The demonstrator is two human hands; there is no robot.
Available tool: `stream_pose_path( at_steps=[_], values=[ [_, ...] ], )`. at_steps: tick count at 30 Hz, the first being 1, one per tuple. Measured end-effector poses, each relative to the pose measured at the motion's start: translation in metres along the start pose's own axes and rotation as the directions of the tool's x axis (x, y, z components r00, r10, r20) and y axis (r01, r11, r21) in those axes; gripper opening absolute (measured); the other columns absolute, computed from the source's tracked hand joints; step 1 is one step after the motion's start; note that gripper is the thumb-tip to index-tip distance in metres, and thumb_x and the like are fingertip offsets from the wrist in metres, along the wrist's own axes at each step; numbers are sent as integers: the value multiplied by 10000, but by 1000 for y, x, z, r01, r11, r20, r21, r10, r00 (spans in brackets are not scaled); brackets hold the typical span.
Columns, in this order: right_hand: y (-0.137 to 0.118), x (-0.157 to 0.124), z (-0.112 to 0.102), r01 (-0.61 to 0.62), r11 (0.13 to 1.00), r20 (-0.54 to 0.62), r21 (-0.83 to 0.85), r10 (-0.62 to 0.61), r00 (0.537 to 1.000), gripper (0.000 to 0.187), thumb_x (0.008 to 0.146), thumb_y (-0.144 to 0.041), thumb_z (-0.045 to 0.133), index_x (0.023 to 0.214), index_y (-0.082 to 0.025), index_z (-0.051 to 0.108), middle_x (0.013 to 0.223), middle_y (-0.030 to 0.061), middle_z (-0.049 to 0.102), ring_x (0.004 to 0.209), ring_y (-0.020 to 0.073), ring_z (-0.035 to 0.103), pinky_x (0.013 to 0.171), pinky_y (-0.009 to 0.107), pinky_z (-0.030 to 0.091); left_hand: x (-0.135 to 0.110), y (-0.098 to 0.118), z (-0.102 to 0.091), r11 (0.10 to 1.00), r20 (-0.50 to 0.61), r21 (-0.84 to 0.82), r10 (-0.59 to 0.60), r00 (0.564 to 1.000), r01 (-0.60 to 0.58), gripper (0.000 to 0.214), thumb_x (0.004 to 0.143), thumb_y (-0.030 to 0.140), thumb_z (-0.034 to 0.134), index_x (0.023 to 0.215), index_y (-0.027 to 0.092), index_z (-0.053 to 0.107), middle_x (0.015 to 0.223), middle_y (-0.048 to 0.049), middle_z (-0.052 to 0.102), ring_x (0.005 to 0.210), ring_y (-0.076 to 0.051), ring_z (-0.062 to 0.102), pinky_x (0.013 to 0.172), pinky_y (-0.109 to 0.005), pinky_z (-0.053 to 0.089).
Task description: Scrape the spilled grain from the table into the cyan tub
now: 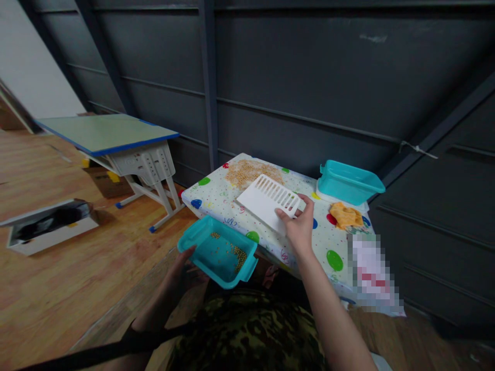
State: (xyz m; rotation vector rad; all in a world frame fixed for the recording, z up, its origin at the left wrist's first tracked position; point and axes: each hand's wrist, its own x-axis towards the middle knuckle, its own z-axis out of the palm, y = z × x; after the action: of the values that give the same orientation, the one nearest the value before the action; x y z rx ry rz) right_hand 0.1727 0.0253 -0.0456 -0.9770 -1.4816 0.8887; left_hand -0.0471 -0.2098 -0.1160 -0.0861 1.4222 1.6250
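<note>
My left hand (181,273) grips the left side of a teal plastic bin (216,234), its thumb over the rim. The bin is at the table's front edge, with some small round yellow beans inside, mostly gathered at its right end. In my right hand (299,226) is a white slotted plastic board (257,203), held by its right end, thumb on top. The board is over the tabletop, its slots along the far side. Just behind it lies a spread of yellow beans (247,172) on the balloon-print tablecloth (334,262).
A second teal bin (348,183) stands at the table's back right, an orange cloth (347,215) in front of it. A dark panelled wall (309,62) rises behind. To the left are a desk (116,131) and an open white box (50,226) on the floor.
</note>
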Motion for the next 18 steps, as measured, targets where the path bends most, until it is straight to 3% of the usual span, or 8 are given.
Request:
stream_pose_path(
  at_steps=[3,7,11,15,18],
  values=[
    [7,34,3,11,1000,-79,-18,-13,997,778,708,-408,813,1387,-261,463,1161,85,759,963,292,745,891,472,601,-3,1,-1,1000,15,10,4,1000,-4,618,906,432,828,1416,192,574,895,-76,717,666,-308,781,579,-415,664],
    [10,61,14,1,992,-40,-123,-6,999,740,690,-370,800,1359,-277,496,1085,56,765,947,297,723,928,483,564,-1,2,-3,1000,38,26,-4,999,3,521,934,419,801,1359,195,598,919,-81,727,714,-311,802,643,-439,688],
    [11,65,27,-6,984,-1,-176,6,1000,733,689,-349,774,1364,-275,499,1053,55,765,945,306,713,947,489,544,7,2,-3,998,19,23,-54,998,53,404,966,378,764,1286,166,637,961,-123,749,786,-340,821,706,-465,698],
    [13,62,33,14,983,17,-182,-11,1000,738,689,-341,759,1373,-270,492,1053,65,760,944,308,700,954,494,533,14,3,-3,992,-68,11,-128,989,130,591,883,408,863,1363,176,607,1005,-140,748,842,-377,828,718,-482,698],
    [15,62,34,-6,981,16,-195,10,1000,732,695,-340,750,1375,-271,489,1009,53,754,905,305,693,941,498,534,15,3,-6,994,-42,11,-106,994,106,681,857,418,891,1423,170,604,972,-132,749,833,-373,827,694,-460,695]
  ],
)
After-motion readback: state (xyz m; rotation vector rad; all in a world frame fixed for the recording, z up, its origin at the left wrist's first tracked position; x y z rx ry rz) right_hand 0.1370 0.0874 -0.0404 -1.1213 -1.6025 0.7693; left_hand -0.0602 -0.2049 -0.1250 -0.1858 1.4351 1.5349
